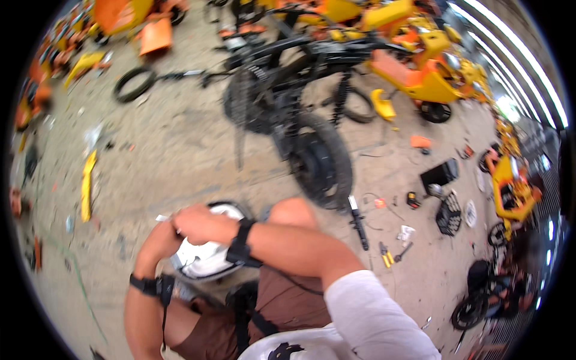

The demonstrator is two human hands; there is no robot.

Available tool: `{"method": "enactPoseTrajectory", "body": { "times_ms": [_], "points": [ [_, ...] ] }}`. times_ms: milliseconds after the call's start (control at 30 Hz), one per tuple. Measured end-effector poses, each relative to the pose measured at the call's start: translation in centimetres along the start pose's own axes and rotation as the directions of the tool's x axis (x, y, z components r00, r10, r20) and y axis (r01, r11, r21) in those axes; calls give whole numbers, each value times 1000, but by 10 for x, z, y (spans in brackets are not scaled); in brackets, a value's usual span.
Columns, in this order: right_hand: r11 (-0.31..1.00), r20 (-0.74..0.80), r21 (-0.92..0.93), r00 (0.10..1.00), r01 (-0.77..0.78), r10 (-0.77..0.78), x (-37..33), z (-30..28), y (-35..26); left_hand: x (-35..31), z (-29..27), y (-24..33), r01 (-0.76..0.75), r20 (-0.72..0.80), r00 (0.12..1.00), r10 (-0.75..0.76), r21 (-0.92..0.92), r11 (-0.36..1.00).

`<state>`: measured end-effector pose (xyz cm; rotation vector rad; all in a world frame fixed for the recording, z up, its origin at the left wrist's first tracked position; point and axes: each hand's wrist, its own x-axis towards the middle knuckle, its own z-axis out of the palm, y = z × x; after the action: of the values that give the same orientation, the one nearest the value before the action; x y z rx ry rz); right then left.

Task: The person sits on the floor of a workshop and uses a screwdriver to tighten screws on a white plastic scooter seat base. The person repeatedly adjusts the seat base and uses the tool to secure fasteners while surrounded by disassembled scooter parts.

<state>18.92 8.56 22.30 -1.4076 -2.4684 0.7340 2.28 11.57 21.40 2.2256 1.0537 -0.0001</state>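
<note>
My right hand [204, 224] and my left hand [163, 239] meet in front of my left knee, their fingers curled in and close together. A small white bit [162, 218] shows at the fingertips, too blurred to name. Right below and behind the hands is a white rounded shell with a dark rim [210, 264], partly covered by my right wrist. Black straps with small boxes sit on both wrists. Ahead of me stands a stripped black two-wheeler frame, its wheel [321, 162] close to my right knee.
A black shock absorber [358, 223], yellow-handled pliers [385, 254] and a black crate [448, 215] lie on the floor to the right. A yellow strip [89, 186] lies to the left. Loose tyres [135, 84] and orange and yellow body panels [420, 78] are farther off.
</note>
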Motion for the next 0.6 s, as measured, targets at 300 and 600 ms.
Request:
{"method": "enactPoseTrajectory", "body": {
  "times_ms": [300, 600],
  "points": [
    [990, -334, -136, 942, -38, -10, 15, 18, 27, 1, -20, 50, 58, -267, 960, -82, -98, 994],
    [938, -556, -304, 831, -164, -35, 20, 27, 21, 1, -7, 30, 184, -335, 930, -148, 77, 980]
  ]
}}
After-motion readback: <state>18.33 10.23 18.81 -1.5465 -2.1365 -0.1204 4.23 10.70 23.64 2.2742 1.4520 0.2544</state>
